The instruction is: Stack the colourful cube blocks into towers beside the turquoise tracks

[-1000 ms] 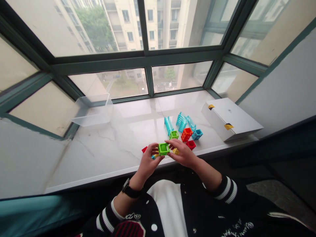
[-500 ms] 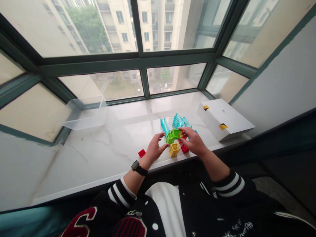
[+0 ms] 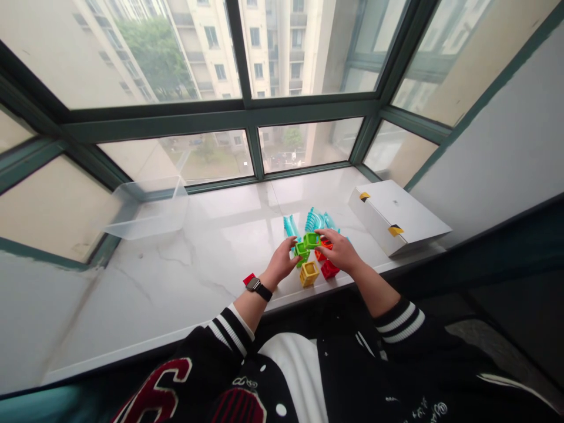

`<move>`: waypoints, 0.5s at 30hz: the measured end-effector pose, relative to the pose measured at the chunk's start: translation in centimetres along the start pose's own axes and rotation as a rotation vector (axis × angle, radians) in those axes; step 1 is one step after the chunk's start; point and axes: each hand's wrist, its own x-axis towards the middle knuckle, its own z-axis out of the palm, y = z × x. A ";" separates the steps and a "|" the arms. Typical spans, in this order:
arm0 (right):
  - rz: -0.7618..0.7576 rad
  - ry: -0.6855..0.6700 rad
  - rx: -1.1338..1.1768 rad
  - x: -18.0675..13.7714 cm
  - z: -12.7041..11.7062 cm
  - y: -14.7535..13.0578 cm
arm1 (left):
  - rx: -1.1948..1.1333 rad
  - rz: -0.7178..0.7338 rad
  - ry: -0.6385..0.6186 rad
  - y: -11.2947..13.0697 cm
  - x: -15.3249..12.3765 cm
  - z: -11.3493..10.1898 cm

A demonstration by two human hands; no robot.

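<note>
Two lime-green lattice blocks (image 3: 307, 246) are held between the hands, their long axis running diagonally, with the upper end toward the right hand (image 3: 341, 251). The left hand (image 3: 279, 262) grips the lower block with fingers curled; the right hand closes on the upper block. The blocks appear joined, though this view is too small to confirm. A yellow frame block (image 3: 309, 274) stands just below them on the marble windowsill (image 3: 176, 288).

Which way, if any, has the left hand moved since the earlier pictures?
Yes: the left hand has moved forward and to the right, ending nearer the white box.
</note>
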 end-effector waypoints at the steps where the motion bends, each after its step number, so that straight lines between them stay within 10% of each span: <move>1: 0.001 -0.006 -0.003 0.1 0.2 0.1 | 0.007 0.001 -0.008 -0.1 0.0 0.0; 15: 0.012 -0.191 0.037 1.6 2.0 1.0 | 0.045 -0.021 0.002 0.1 -0.4 0.2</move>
